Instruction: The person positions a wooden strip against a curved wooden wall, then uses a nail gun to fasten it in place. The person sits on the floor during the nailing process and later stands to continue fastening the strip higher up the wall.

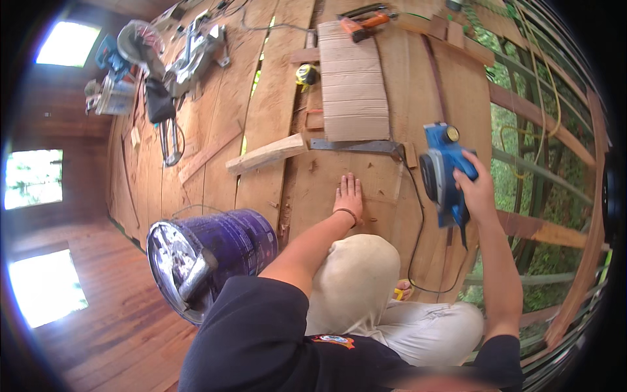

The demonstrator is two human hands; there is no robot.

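My right hand (475, 181) grips the handle of a blue electric planer (444, 183) raised on my right side, its black cord (418, 242) looping down over the boards. My left hand (348, 199) lies flat, fingers spread, on the wooden boards (366, 171) in front of my bent knee. Just beyond it a long metal strip (349, 145) lies below a piece of cardboard (353, 85), with a rough wood piece (264, 155) at its left. A purple bucket (232, 248) stands by my left arm.
A mitre saw (189, 62), other tools, a yellow tape measure (306, 76) and an orange tool (366, 26) lie farther forward. On the right, open timber framing (571, 228) with hanging hose (552, 134) edges onto greenery below. Loose offcuts (209, 153) lie forward-left.
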